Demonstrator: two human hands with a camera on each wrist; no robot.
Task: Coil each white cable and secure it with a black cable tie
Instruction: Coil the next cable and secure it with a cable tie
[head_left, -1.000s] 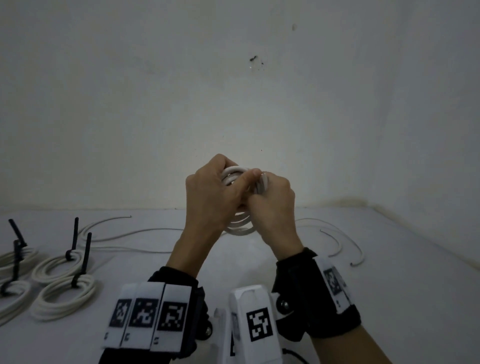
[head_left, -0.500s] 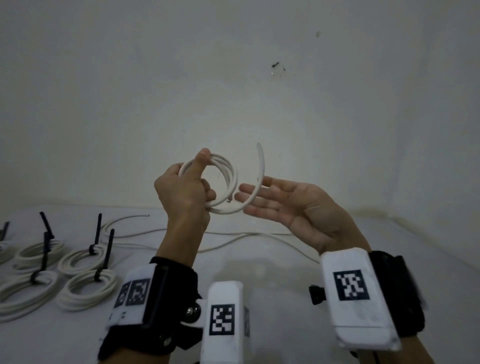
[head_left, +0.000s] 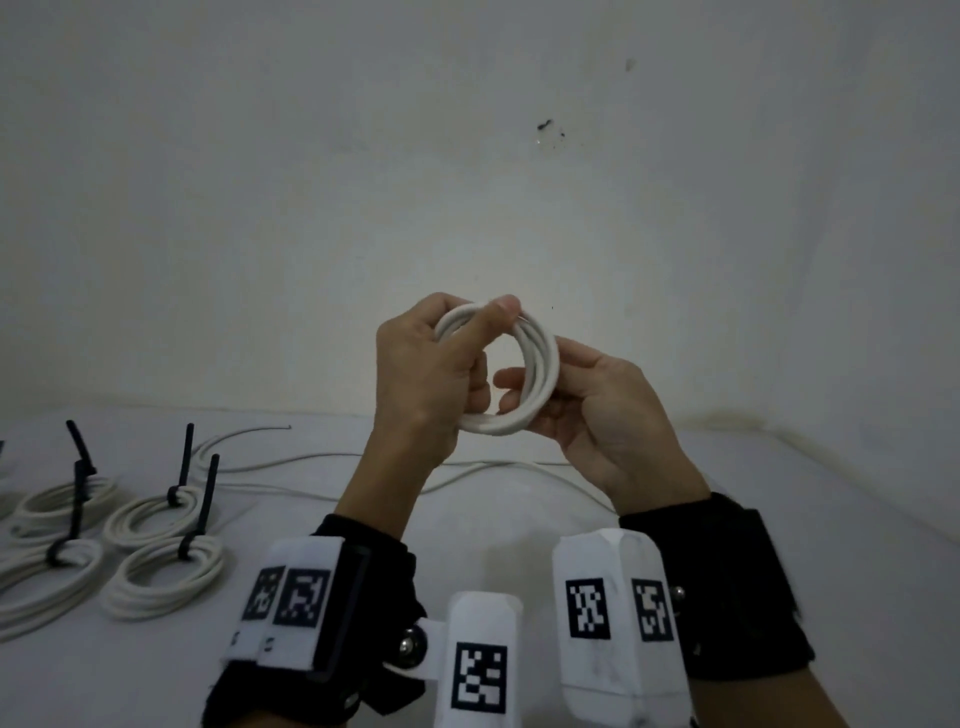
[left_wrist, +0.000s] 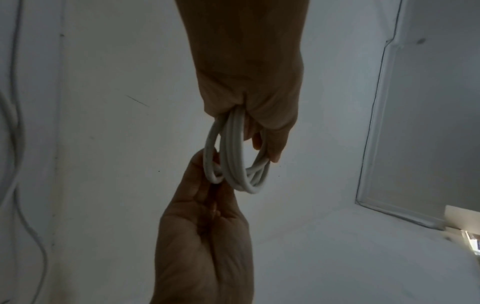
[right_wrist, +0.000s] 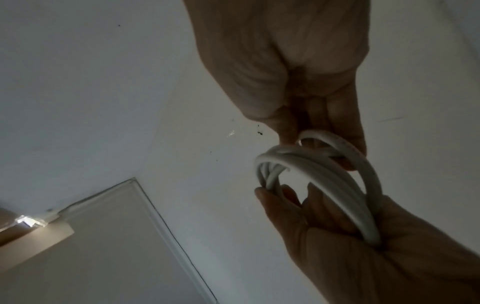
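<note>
Both hands hold the white coil (head_left: 519, 374) aloft: left hand (head_left: 431, 374) pinching it at 11 o'clock, right hand (head_left: 597, 410) cupping it. Tied coils (head_left: 156, 551) rest at 8 o'clock; loose cables (head_left: 311, 462) remain, this coil untied.

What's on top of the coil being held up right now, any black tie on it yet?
Only the left hand's thumb lies over the top of the held coil; the right hand cups its lower right side. No black tie shows on it, though the stretches under both hands are covered.
</note>
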